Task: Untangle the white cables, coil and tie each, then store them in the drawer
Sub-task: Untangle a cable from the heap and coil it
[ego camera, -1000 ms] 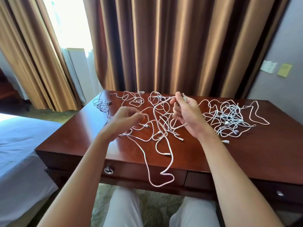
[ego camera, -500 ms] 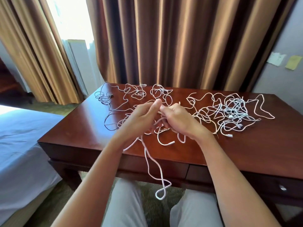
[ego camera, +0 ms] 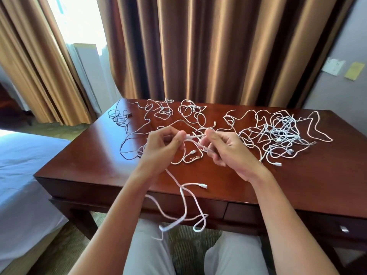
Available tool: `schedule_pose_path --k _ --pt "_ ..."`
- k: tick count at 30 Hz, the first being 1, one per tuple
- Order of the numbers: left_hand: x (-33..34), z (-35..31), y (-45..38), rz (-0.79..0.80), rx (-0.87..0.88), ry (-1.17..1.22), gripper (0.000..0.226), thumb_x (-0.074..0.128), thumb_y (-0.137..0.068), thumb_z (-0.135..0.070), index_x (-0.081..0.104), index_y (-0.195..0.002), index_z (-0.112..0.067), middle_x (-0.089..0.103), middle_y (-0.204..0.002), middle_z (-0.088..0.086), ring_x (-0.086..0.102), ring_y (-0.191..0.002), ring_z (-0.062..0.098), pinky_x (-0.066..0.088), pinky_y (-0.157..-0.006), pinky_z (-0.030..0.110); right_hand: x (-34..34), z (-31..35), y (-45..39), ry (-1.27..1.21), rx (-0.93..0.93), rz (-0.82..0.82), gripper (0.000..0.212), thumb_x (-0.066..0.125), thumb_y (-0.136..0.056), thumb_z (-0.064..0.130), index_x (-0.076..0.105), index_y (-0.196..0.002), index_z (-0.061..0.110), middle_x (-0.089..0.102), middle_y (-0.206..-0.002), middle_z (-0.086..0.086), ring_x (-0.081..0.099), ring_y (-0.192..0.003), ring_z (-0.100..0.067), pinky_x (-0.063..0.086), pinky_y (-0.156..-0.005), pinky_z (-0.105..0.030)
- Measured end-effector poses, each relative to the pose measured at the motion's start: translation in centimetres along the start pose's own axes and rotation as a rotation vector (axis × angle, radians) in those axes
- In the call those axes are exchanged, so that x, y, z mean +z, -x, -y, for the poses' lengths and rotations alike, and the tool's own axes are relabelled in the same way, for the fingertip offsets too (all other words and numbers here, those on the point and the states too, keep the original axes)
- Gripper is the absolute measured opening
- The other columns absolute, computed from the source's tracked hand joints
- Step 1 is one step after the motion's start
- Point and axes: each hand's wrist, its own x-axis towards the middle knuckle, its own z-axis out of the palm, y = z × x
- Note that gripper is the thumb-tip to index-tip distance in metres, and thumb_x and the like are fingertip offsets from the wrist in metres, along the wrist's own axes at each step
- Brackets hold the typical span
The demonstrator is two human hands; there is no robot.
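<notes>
Hands apart since half-second ago — left hand (ego camera: 160, 147) and right hand (ego camera: 224, 149) each pinch white cable (ego camera: 195, 136), short span taut between, slack now dangling lower past desk (ego camera: 95, 167) edge. Big cable tangle (ego camera: 282, 133) right of right hand; drawer (ego camera: 204, 205) closed below.

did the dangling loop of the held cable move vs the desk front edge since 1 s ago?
Yes. The held cable now hangs lower, well below the desk front edge, over the lap.
</notes>
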Motion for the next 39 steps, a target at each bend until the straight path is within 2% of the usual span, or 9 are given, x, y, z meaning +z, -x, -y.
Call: schedule_pose_path --k 4,8,12,17,24,28,32,35,39 --pt "-0.4 0.0 0.3 0.181 -0.105 0.081 0.024 0.066 -0.093 -0.025 0.067 -0.069 -0.027 0.068 -0.075 0.005 0.048 -0.079 0.027 0.038 -0.071 0.038 -0.5 -0.1 -0.1 -0.19 -0.05 -0.136 0.032 0.054 -0.102 0.035 0.071 -0.101 0.008 0.046 -0.056 -0.001 0.034 -0.045 -0.006 0.028 -0.043 -0.016" --pt "-0.2 -0.4 0.3 0.285 -0.09 0.148 0.015 0.059 -0.099 -0.016 0.071 -0.091 -0.013 0.065 -0.073 0.005 0.04 -0.075 0.029 0.032 -0.061 0.028 -0.1 1.0 -0.3 -0.391 -0.087 -0.142 0.033 0.055 -0.101 0.034 0.067 -0.116 0.009 0.046 -0.058 -0.002 0.032 -0.045 -0.006 0.029 -0.044 -0.017" --pt "0.3 -0.8 0.1 0.292 -0.067 0.177 0.026 0.049 -0.104 -0.009 0.072 -0.115 -0.009 0.054 -0.07 0.006 0.036 -0.06 0.015 0.026 -0.053 0.02 1.0 1.3 -0.6 -0.62 -0.085 -0.154 0.032 0.056 -0.095 0.041 0.071 -0.109 0.017 0.042 -0.057 0.001 0.03 -0.046 -0.006 0.029 -0.044 -0.017" --pt "0.8 -1.1 0.1 0.198 -0.042 0.108 0.023 0.048 -0.104 -0.008 0.068 -0.112 0.0 0.051 -0.07 0.012 0.044 -0.049 0.011 0.032 -0.046 0.018 2.1 0.5 -0.8 -0.421 -0.122 -0.156 0.026 0.048 -0.105 0.032 0.067 -0.116 0.017 0.037 -0.064 0.0 0.028 -0.05 -0.007 0.029 -0.045 -0.018" --pt "1.2 -1.8 0.3 0.212 -0.052 0.074 0.028 0.041 -0.106 -0.008 0.065 -0.095 0.001 0.04 -0.062 0.008 0.035 -0.048 0.009 0.027 -0.044 0.017 2.0 1.3 -1.1 -0.252 -0.103 -0.133 0.031 0.048 -0.105 0.038 0.067 -0.115 0.016 0.042 -0.062 0.006 0.035 -0.051 -0.006 0.031 -0.047 -0.018" --pt "1.5 -2.4 0.2 0.216 0.06 0.002 0.027 0.043 -0.105 -0.006 0.066 -0.092 -0.007 0.048 -0.056 -0.003 0.039 -0.043 0.004 0.033 -0.041 0.015 2.5 2.1 -1.0 0.012 -0.127 -0.032 0.039 0.035 -0.11 0.027 0.062 -0.122 0.001 0.057 -0.061 0.023 0.055 -0.056 0.005 0.041 -0.055 -0.009" --pt "1.9 -2.8 0.3 0.259 0.077 0.055 0.025 0.04 -0.107 -0.008 0.064 -0.106 -0.002 0.049 -0.06 0.0 0.043 -0.044 0.004 0.034 -0.04 0.016 3.3 2.7 -0.5 -0.11 -0.116 0.063 0.043 0.03 -0.109 0.026 0.055 -0.12 -0.008 0.064 -0.07 0.002 0.065 -0.057 -0.006 0.051 -0.055 -0.016" --pt "1.8 -2.8 0.2 0.232 0.053 0.076 0.025 0.044 -0.105 -0.005 0.066 -0.106 0.008 0.064 -0.079 -0.003 0.059 -0.057 0.01 0.048 -0.049 0.018 3.1 2.4 -0.9 -0.135 -0.151 0.029 0.039 0.036 -0.109 0.03 0.061 -0.118 0.001 0.068 -0.085 -0.009 0.068 -0.067 -0.018 0.056 -0.057 -0.026" --pt "1.2 -2.5 -0.1 0.265 0.06 -0.007 0.023 0.052 -0.101 -0.004 0.072 -0.104 0.007 0.071 -0.107 -0.001 0.066 -0.098 0.012 0.058 -0.087 0.03 2.9 2.0 -1.5 0.076 -0.235 -0.109 0.026 0.045 -0.108 0.028 0.069 -0.101 0.019 0.063 -0.112 -0.007 0.065 -0.094 -0.011 0.051 -0.076 -0.024"
